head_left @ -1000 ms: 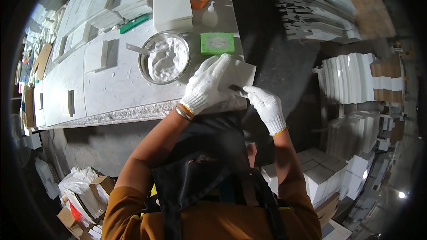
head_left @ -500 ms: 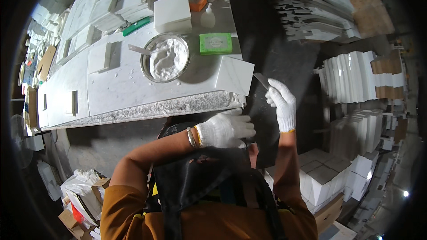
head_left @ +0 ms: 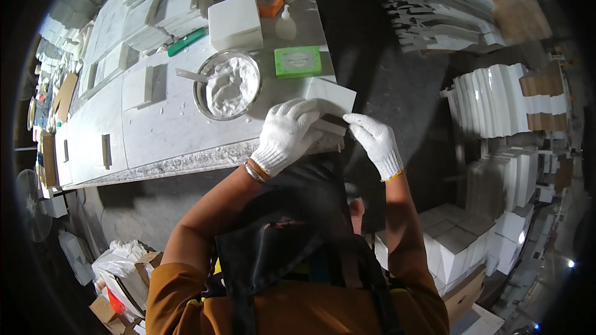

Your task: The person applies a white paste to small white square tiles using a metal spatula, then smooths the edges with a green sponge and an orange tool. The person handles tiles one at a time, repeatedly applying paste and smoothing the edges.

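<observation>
Right of centre, the white tile (head_left: 337,94) is overhanging the table (head_left: 180,130), risking tipping if the right hand (head_left: 374,144), seemingly pinching a dark blade (head_left: 336,120), presses hard, while I'm not making out the left hand's (head_left: 285,133) grip.

Centre: my gloved left hand (head_left: 287,133) covers the lower left of a white tile (head_left: 335,95); my gloved right hand (head_left: 374,142) is at its lower right edge. Upper centre: a round bowl (head_left: 199,98) of white paste (head_left: 233,90), near a green box (head_left: 298,62).
</observation>
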Motion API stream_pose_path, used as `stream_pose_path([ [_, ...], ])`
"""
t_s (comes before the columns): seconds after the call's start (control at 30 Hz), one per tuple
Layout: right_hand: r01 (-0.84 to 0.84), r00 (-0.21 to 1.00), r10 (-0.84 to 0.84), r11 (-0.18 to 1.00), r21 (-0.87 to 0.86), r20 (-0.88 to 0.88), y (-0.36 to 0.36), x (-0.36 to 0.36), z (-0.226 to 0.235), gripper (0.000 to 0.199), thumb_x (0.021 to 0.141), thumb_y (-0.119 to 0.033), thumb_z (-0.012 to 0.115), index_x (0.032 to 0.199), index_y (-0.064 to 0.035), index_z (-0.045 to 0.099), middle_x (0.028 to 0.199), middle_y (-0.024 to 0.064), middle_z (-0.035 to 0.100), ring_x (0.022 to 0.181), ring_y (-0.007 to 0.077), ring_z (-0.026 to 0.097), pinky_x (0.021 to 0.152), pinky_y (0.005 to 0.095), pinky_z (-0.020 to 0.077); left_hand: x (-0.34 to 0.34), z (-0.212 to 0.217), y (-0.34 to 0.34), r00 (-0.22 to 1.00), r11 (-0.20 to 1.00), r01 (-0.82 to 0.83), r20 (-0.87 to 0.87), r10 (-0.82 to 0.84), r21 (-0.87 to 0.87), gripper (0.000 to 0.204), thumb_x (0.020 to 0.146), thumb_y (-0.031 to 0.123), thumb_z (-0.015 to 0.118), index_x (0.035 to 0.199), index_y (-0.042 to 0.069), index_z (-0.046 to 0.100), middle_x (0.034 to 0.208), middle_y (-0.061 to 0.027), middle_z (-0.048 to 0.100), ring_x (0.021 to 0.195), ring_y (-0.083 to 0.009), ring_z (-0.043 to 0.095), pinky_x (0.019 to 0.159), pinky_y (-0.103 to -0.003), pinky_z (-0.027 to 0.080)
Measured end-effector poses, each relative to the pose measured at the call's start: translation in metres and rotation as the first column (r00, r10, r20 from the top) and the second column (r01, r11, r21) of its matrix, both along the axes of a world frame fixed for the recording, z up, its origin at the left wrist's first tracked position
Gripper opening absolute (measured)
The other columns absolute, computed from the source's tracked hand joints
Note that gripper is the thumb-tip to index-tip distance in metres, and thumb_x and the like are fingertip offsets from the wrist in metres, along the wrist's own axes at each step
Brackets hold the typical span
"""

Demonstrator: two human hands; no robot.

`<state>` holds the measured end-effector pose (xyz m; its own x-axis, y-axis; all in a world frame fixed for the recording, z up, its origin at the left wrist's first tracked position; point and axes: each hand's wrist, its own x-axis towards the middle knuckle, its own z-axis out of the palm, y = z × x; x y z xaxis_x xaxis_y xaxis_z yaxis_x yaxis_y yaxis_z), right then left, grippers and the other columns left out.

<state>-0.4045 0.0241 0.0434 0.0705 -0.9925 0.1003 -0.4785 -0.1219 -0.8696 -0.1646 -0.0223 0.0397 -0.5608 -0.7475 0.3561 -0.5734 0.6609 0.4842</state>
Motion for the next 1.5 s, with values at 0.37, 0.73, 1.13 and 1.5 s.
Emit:
stream_pose_path([
  [0.37, 0.027, 0.921, -0.214, 0.869, 0.495, 0.326, 0.033, -0.029, 0.010, 0.027, 0.092, -0.012, 0.064, 0.117, -0.0034, 0.069, 0.090, 0.0061, 0.071, 0.075, 0.0115, 0.065, 0.070, 0.0236, 0.0521, 0.006, 0.003, -0.002, 1.000, 1.000, 0.011, 0.027, -0.011, 0.007, 0.056, 0.070, 0.029, 0.081, 0.117, 0.008, 0.060, 0.131, -0.0115, 0.057, 0.123, -0.0332, 0.052, 0.099, -0.046, 0.042],
  [0.73, 0.292, 0.612, -0.517, 0.851, 0.436, 0.598, 0.018, -0.029, -0.027, 0.018, 0.097, -0.015, 0.060, 0.109, -0.0026, 0.060, 0.092, 0.0065, 0.067, 0.073, 0.0127, 0.062, 0.062, 0.0234, 0.0481, -0.054, 0.004, -0.008, 0.955, 0.995, -0.052, 0.296, 0.024, 0.085, 0.098, 0.066, 0.052, 0.080, 0.143, 0.005, 0.041, 0.150, -0.0184, 0.037, 0.142, -0.0407, 0.027, 0.114, -0.056, 0.024],
  [1.13, 0.033, 0.646, -0.239, 0.958, 0.286, 0.725, -0.051, 0.018, 0.000, 0.013, 0.092, -0.007, 0.064, 0.105, -0.0071, 0.065, 0.092, -0.0040, 0.063, 0.085, 0.0056, 0.057, 0.076, 0.0221, 0.0491, -0.002, -0.011, -0.019, 0.975, 0.991, 0.129, -0.187, -0.123, 0.023, 0.080, 0.077, 0.049, 0.074, 0.137, 0.002, 0.048, 0.142, -0.0215, 0.048, 0.134, -0.0411, 0.043, 0.111, -0.052, 0.034],
  [1.5, 0.057, 0.671, -0.198, 0.975, 0.217, 0.714, -0.049, 0.038, 0.019, 0.012, 0.092, -0.002, 0.061, 0.103, -0.0042, 0.064, 0.093, -0.0010, 0.064, 0.086, 0.0060, 0.057, 0.082, 0.0210, 0.0465, 0.009, -0.008, -0.018, 0.949, 0.986, 0.045, -0.314, 0.008, 0.161, 0.060, 0.077, 0.016, 0.073, 0.133, 0.006, 0.055, 0.128, -0.0179, 0.059, 0.116, -0.0375, 0.059, 0.097, -0.041, 0.050],
])
